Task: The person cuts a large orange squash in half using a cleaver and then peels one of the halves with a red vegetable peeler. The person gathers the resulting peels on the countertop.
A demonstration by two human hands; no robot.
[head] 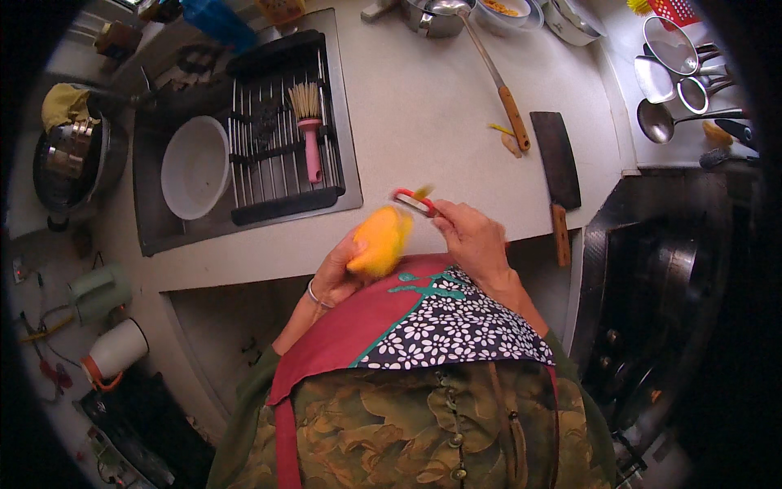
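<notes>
My left hand (338, 264), with a bangle at the wrist, holds a yellow-orange fruit or vegetable (380, 241) near the counter's front edge; its exact kind is unclear. Just right of it, my right hand (469, 237) grips a red-framed peeler (415, 202), held a little apart from the yellow piece. A blurred yellow-green strip of peel (423, 192) is at the peeler's head. Farther back on the counter lie a small yellow strip (501, 129) and a pale scrap (511, 145), beside the wooden handle of a long metal ladle (489, 67).
A cleaver (557, 162) lies at the right, its handle overhanging the counter's front edge. The sink (244, 229) at the left holds a white bowl (195, 168) and a drying rack (287, 205) bearing a pink-handled brush (311, 147). Several metal utensils lie at the far right.
</notes>
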